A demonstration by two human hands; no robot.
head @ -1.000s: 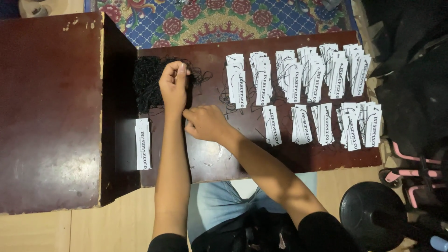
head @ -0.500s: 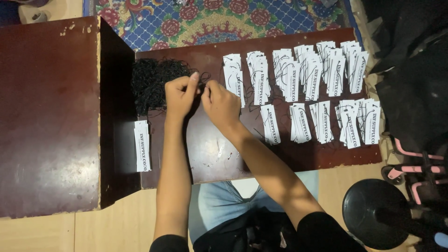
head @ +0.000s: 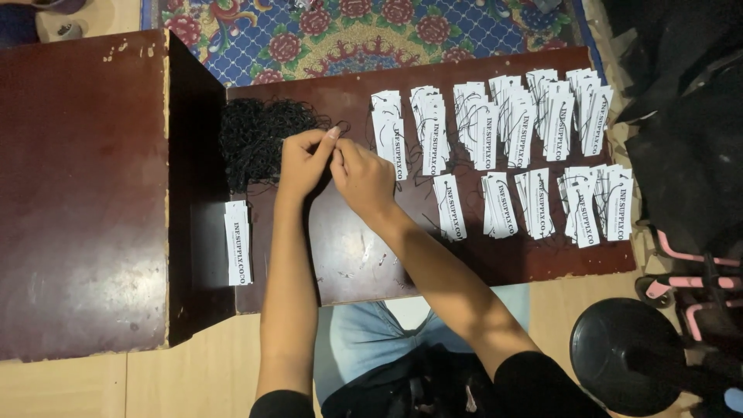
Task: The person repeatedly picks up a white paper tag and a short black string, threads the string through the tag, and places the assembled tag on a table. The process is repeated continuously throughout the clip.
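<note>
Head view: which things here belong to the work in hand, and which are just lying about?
In use: left hand, right hand, black string pile, strung white tags, small tag stack, low table.
Lying about: patterned rug, black round base, pink frame.

Dim, warm indoor light; soft glare sheens the dark wooden table [head: 85, 193], hands sharp enough, right edge sinking into murky shadow.

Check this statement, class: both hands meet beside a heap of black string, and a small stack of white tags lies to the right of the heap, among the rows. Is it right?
Not quite. The head view shows the small stack of white tags below the heap of black string, at the board's left end, apart from the rows of tags. The left hand and right hand do meet beside the heap.
</note>
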